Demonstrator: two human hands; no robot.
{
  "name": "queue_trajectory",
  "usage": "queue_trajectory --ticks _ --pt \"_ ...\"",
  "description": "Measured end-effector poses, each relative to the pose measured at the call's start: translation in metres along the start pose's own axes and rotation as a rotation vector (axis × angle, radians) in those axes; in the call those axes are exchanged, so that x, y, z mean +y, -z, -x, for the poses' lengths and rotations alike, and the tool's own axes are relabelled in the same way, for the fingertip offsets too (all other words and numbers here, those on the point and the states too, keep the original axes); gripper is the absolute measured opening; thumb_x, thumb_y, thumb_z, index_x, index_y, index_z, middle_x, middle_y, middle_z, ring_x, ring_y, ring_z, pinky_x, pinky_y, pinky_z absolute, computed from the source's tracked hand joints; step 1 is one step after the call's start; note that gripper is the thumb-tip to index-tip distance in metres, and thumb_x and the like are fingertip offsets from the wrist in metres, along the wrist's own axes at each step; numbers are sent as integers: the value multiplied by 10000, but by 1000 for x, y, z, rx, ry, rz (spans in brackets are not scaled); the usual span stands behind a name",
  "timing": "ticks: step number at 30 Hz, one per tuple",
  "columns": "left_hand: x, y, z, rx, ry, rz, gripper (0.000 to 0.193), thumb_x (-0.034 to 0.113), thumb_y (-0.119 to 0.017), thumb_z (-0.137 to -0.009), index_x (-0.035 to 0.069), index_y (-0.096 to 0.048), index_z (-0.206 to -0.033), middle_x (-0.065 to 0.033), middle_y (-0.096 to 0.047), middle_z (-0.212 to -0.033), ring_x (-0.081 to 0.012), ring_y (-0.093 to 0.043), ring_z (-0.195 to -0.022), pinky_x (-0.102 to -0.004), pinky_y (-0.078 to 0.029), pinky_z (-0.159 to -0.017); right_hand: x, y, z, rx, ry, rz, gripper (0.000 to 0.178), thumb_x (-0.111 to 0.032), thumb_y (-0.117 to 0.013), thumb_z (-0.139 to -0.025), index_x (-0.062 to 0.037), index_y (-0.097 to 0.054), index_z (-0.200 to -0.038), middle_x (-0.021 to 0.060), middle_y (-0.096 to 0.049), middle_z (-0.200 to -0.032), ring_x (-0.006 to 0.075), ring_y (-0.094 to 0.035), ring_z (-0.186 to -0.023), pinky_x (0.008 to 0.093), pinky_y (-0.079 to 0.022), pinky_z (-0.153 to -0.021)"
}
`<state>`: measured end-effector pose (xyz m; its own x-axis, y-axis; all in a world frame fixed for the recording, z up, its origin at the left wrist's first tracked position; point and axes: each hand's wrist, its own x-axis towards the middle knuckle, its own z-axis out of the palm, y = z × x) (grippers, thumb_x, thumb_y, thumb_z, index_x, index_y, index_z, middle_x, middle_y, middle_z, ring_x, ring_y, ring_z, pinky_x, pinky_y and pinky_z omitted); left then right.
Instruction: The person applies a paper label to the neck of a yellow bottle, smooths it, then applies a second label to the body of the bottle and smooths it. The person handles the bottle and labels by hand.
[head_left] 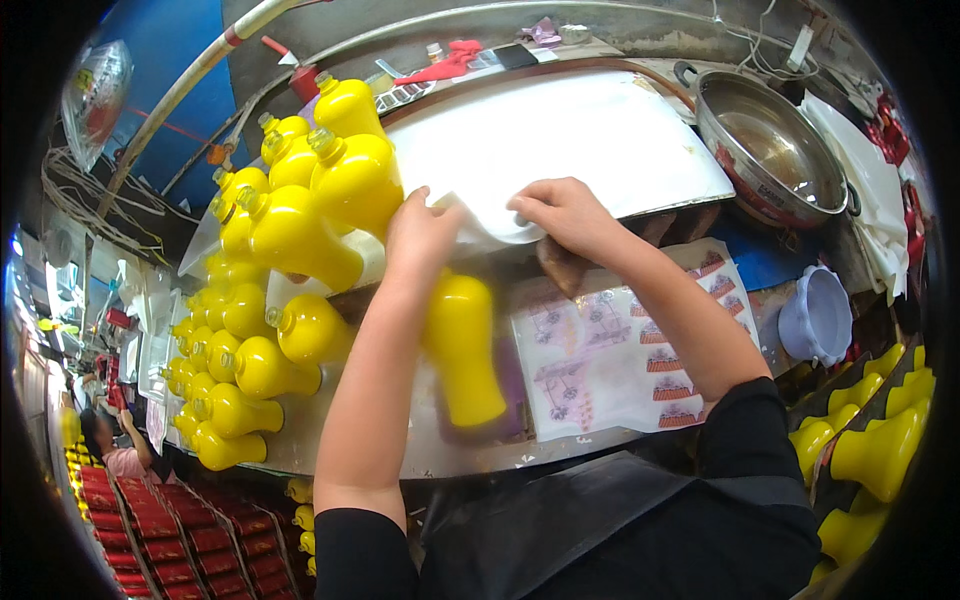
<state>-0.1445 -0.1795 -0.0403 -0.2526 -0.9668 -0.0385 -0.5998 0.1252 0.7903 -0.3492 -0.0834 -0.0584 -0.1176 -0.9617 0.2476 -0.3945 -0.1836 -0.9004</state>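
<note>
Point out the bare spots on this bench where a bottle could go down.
Free: the white sheet beyond both hands, between the yellow bottles and the steel pan. The label sheet right of the lone bottle is flat but printed. Crowded: the whole left side, packed with bottles beside the left hand.

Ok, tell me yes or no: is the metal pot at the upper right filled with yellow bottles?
No. The metal pot shows only its bare shiny inside, while the yellow bottles lie piled on the bench to the left of both hands.

Bottles (290, 240) crowd left of the sheet (560, 140); pot (775, 150) right.
</note>
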Motion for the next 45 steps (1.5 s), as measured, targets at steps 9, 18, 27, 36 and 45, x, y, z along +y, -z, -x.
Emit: queue_trajectory --ticks 9,18,27,36,45 --pt "3 17 15 -196 -97 509 684 87 -782 -857 -44 -499 -1465 -172 -615 -1338 -221 -616 -1202 -324 -508 -1022 -38 -27 -47 -254 -463 -494 424 -419 -626 -1005 -16 -705 -900 62 -631 -740 166 -543 -615 343 -437 -585" --pt "-4 21 18 -302 -111 663 668 6 -775 -849 -36 -505 -1459 -107 -636 -1253 -186 -639 -1145 -307 -508 -1005 -44 -26 -43 -289 -446 -435 326 -288 -671 -949 32 -708 -898 71 -662 -823 152 -558 -659 337 -458 -561" --pt "-4 22 15 -307 -75 646 647 8 -760 -852 -31 -517 -1451 -101 -642 -1230 -178 -642 -1108 -288 -517 -989 -40 -27 -37 -248 -472 -426 379 -330 -732 -896 49 -729 -895 52 -639 -783 136 -576 -675 314 -471 -577" --pt "0 25 12 -317 -20 534 663 -14 -743 -840 -14 -516 -1463 -90 -572 -1198 -189 -624 -1102 -302 -531 -1001 -18 -47 -29 -55 -115 -89 351 -327 -777 -827 -11 -799 -979 146 -770 -888 216 -724 -802 342 -566 -787" --pt "-3 28 14 -321 -13 685 529 49 -677 -933 -1 -534 -1440 -87 -585 -1187 -182 -634 -1075 -317 -545 -999 -33 -51 -12 125 101 144 276 -275 -742 -815 -35 -810 -935 186 -763 -929 337 -736 -838 397 -575 -798"
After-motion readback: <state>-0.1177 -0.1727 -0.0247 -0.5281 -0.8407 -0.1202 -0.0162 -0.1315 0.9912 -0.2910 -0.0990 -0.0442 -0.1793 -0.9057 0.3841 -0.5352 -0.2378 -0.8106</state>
